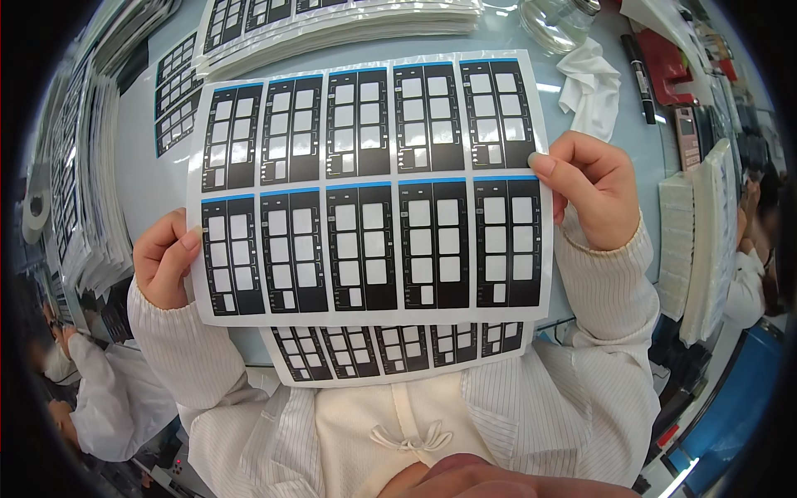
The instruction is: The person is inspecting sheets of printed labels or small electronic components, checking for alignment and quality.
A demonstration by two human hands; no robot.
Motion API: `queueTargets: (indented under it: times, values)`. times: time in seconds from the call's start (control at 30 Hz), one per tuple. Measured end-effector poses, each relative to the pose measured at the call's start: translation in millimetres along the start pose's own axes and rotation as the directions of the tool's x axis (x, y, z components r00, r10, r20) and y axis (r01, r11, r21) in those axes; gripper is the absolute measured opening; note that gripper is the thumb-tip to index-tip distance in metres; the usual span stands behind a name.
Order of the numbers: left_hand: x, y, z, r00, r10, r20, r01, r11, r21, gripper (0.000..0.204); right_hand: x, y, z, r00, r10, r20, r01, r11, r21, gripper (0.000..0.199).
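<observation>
I hold a white sheet [369,191] printed with two rows of black rectangular panel overlays, each with white windows and a blue top edge. My left hand [163,257] grips its lower left edge, thumb on the front. My right hand [591,187] pinches the right edge at mid height. A second similar sheet [398,353] lies under it near my lap, only its lower strip showing.
Stacks of like sheets lie at the back [332,25] and along the left [83,166] of the light blue table [154,178]. A crumpled white cloth [591,87], a black marker [641,76] and a glass jar [554,21] sit at back right. White trays [701,241] stand right. Other people work at both sides.
</observation>
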State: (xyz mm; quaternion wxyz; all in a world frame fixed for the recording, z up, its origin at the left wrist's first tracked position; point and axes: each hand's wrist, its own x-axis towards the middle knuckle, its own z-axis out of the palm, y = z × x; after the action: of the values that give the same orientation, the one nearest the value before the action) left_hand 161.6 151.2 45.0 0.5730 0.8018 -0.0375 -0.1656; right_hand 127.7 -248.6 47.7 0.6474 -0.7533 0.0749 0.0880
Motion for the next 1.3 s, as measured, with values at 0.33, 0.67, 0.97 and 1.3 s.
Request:
queueTargets:
  times: [0.33,0.67,0.97,1.3]
  values:
    - [0.2,2.4,2.7,0.999,0.039,-0.025,-0.039,0.999,0.018,0.021,0.6,0.1,0.8,1.0,-0.02,0.018,0.02,1.0,-0.01,0.02]
    - [0.8,0.2,-4.6,0.998,-0.033,0.048,0.032,0.999,0.016,0.021,2.6,3.3,0.4,1.0,0.008,0.012,-0.009,0.999,0.039,0.021]
    - [1.4,1.8,-8.4,0.998,-0.037,0.051,0.035,0.998,0.055,0.023,2.6,2.7,-2.2,0.999,-0.033,0.014,0.033,0.999,0.019,0.02]
    - [-0.4,8.8,-2.0,0.995,-0.044,0.095,0.042,0.999,0.021,0.022,0.5,3.3,0.0,0.997,-0.071,-0.02,0.071,0.997,-0.002,0.018]
